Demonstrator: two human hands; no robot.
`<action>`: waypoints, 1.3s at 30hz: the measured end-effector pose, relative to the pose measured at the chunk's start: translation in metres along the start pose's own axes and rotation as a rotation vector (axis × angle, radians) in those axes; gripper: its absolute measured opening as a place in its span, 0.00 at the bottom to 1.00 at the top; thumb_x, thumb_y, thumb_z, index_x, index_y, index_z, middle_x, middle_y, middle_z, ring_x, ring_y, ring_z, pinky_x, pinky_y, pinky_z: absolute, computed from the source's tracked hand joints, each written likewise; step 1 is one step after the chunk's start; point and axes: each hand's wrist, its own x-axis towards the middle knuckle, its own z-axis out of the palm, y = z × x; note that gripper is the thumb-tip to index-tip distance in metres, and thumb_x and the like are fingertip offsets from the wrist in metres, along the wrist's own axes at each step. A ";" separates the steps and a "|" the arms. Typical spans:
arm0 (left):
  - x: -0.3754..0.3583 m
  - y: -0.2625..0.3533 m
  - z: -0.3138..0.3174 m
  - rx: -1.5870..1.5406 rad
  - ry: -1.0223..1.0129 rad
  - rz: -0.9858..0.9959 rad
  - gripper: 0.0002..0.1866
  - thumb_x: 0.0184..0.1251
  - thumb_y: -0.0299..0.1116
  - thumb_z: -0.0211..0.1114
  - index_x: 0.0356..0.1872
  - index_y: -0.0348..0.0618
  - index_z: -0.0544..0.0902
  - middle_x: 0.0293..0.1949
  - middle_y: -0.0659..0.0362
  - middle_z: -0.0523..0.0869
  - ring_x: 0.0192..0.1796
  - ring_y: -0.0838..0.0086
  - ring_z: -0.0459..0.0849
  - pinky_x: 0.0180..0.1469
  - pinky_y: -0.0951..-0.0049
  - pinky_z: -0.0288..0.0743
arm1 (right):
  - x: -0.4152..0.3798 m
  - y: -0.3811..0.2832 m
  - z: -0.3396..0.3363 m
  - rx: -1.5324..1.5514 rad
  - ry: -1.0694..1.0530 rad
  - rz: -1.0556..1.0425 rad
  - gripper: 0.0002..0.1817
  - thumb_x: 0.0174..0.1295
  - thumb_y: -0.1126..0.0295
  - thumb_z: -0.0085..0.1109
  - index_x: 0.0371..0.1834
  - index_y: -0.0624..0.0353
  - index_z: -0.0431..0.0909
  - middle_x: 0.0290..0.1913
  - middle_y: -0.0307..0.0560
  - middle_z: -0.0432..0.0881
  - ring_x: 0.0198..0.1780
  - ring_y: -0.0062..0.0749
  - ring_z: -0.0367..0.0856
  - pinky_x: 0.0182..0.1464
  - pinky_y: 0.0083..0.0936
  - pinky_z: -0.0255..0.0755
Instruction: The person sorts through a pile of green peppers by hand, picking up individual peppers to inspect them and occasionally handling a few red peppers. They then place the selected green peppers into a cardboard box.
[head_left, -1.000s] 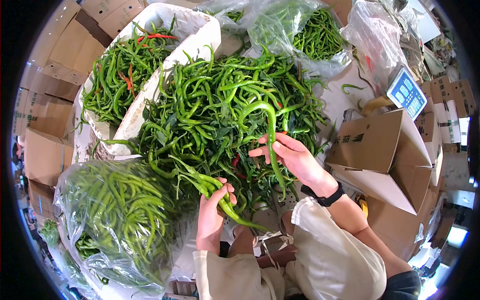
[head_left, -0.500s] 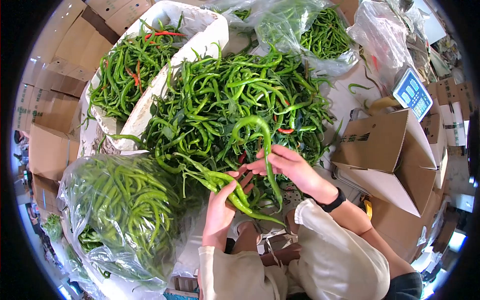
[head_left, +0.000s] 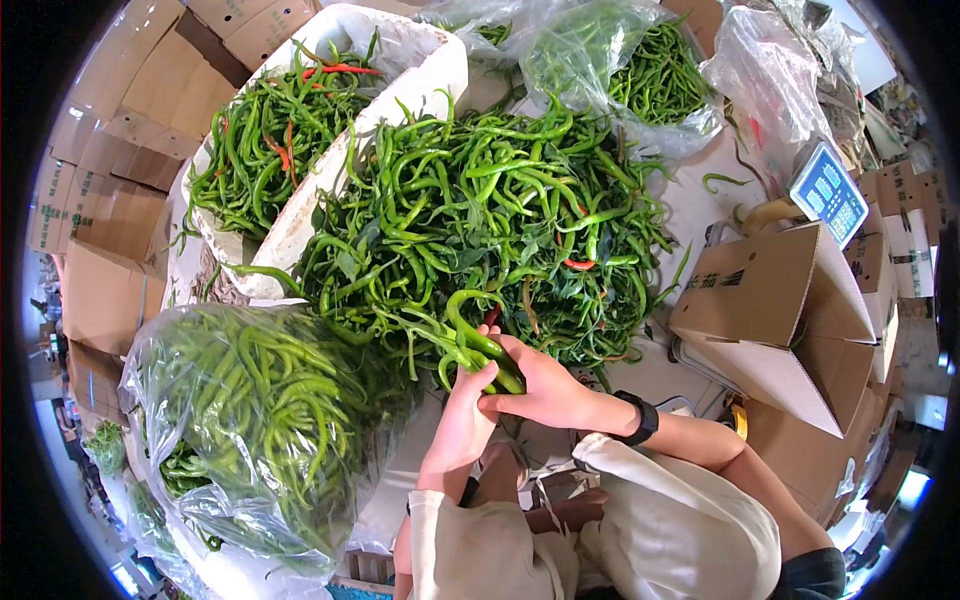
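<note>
Several long green chili peppers (head_left: 452, 340) are bunched between my two hands in front of the heap. My left hand (head_left: 468, 408) is closed round their lower part, thumb on top. Pressed against it from the right, my right hand (head_left: 543, 388) has its fingers wrapped over a curved pepper in the same bunch; its fingertips are partly hidden. A dark red pepper tip shows just above the fingers. Beyond the hands spreads a large heap of green chili peppers (head_left: 470, 210), mixed with leaves and a few red ones.
A clear plastic bag full of green peppers (head_left: 260, 410) sits at the left. Behind it stands a white foam box (head_left: 440, 70) with green and red peppers. An open cardboard box (head_left: 750, 280) and a scale display (head_left: 830, 190) are at the right. More bagged peppers (head_left: 660, 80) lie at the back.
My right hand has come down and left to meet my left hand, bringing its long curved pepper against the bunch. The left hand has shifted slightly right.
</note>
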 end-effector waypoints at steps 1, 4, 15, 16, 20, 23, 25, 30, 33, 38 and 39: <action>0.000 0.001 -0.001 0.008 -0.021 -0.018 0.33 0.70 0.33 0.54 0.73 0.43 0.52 0.71 0.58 0.60 0.72 0.71 0.58 0.70 0.68 0.53 | 0.001 0.009 0.000 0.097 0.018 -0.028 0.41 0.52 0.67 0.70 0.67 0.63 0.57 0.55 0.52 0.73 0.58 0.38 0.73 0.59 0.29 0.67; -0.008 0.006 0.003 0.363 -0.244 0.067 0.36 0.69 0.33 0.56 0.73 0.41 0.50 0.74 0.54 0.52 0.76 0.68 0.48 0.74 0.65 0.39 | 0.001 0.011 -0.009 0.359 0.148 -0.044 0.38 0.54 0.77 0.65 0.67 0.61 0.56 0.53 0.43 0.71 0.54 0.24 0.69 0.58 0.23 0.66; -0.023 0.026 -0.005 0.307 -0.030 0.213 0.17 0.68 0.32 0.55 0.55 0.37 0.73 0.55 0.53 0.79 0.59 0.68 0.75 0.62 0.69 0.64 | -0.234 -0.078 -0.250 -0.573 1.559 -0.165 0.31 0.58 0.73 0.60 0.66 0.63 0.61 0.58 0.50 0.73 0.55 0.34 0.74 0.56 0.30 0.69; -0.024 0.026 -0.003 0.293 0.001 0.222 0.13 0.68 0.31 0.54 0.52 0.39 0.74 0.53 0.54 0.80 0.56 0.70 0.76 0.59 0.70 0.65 | -0.266 -0.062 -0.277 -0.738 1.510 -0.036 0.33 0.57 0.74 0.61 0.67 0.62 0.60 0.60 0.51 0.72 0.58 0.36 0.72 0.59 0.32 0.67; -0.023 0.028 -0.002 0.317 0.032 0.258 0.12 0.68 0.32 0.54 0.49 0.38 0.75 0.49 0.53 0.80 0.51 0.68 0.78 0.54 0.70 0.69 | -0.318 -0.006 -0.293 -0.967 1.063 0.346 0.41 0.52 0.75 0.64 0.71 0.57 0.56 0.67 0.57 0.64 0.68 0.41 0.62 0.69 0.35 0.54; -0.022 0.027 -0.001 0.314 0.028 0.251 0.12 0.67 0.31 0.53 0.48 0.38 0.75 0.48 0.53 0.80 0.51 0.68 0.78 0.53 0.70 0.69 | -0.311 -0.016 -0.263 -1.081 0.755 0.796 0.44 0.50 0.73 0.67 0.72 0.50 0.54 0.70 0.59 0.59 0.72 0.48 0.55 0.73 0.37 0.48; -0.021 0.025 -0.001 0.324 0.037 0.239 0.11 0.67 0.30 0.53 0.48 0.38 0.75 0.49 0.53 0.80 0.51 0.68 0.78 0.53 0.71 0.69 | -0.301 -0.005 -0.256 -1.366 0.854 0.698 0.32 0.57 0.72 0.61 0.67 0.54 0.62 0.66 0.54 0.67 0.68 0.48 0.63 0.69 0.37 0.55; -0.017 0.021 0.001 0.337 0.065 0.237 0.11 0.66 0.30 0.53 0.47 0.39 0.75 0.48 0.53 0.80 0.50 0.68 0.78 0.52 0.71 0.69 | -0.157 -0.096 -0.169 -1.161 1.054 0.103 0.11 0.60 0.79 0.53 0.44 0.62 0.80 0.45 0.52 0.81 0.49 0.45 0.79 0.52 0.35 0.71; -0.016 0.022 0.002 0.324 0.062 0.239 0.10 0.67 0.30 0.54 0.46 0.39 0.76 0.47 0.54 0.80 0.49 0.68 0.78 0.51 0.72 0.70 | -0.077 -0.075 -0.158 -0.899 0.743 -0.041 0.09 0.61 0.76 0.53 0.42 0.61 0.80 0.41 0.55 0.81 0.45 0.49 0.78 0.49 0.36 0.72; -0.018 0.022 -0.001 0.303 0.088 0.231 0.10 0.67 0.31 0.55 0.46 0.39 0.76 0.46 0.54 0.80 0.49 0.68 0.78 0.50 0.72 0.70 | 0.059 0.040 -0.189 -0.690 0.655 0.115 0.21 0.65 0.58 0.48 0.40 0.68 0.79 0.36 0.63 0.82 0.42 0.57 0.80 0.47 0.45 0.73; -0.017 0.021 -0.003 0.299 0.096 0.231 0.10 0.68 0.31 0.55 0.46 0.39 0.76 0.46 0.54 0.80 0.49 0.68 0.78 0.50 0.72 0.70 | 0.071 0.045 -0.191 -0.727 0.553 0.246 0.23 0.63 0.55 0.50 0.38 0.69 0.80 0.35 0.63 0.82 0.42 0.58 0.81 0.46 0.45 0.73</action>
